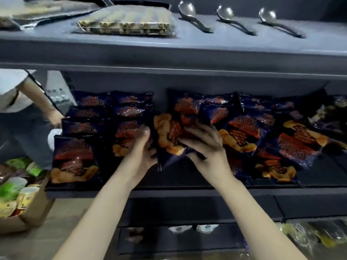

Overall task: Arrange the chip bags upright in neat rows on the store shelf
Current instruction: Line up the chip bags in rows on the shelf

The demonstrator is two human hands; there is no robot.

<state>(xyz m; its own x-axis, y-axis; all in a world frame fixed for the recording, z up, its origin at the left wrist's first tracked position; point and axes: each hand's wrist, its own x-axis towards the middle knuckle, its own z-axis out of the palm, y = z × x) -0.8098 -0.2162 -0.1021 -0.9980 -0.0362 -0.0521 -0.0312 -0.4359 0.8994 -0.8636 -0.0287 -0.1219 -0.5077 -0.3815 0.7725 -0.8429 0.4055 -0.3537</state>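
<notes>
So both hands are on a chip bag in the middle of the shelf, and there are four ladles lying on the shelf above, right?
Not quite: the head view shows three ladles above, not four. Both the left hand and right hand are on the middle chip bag.

Three metal ladles (195, 17) lie on the upper shelf (169, 53). Roughly fifteen dark-blue chip bags (75, 158) are visible, one in the grip; about seven stand left of it, the rest right.
</notes>
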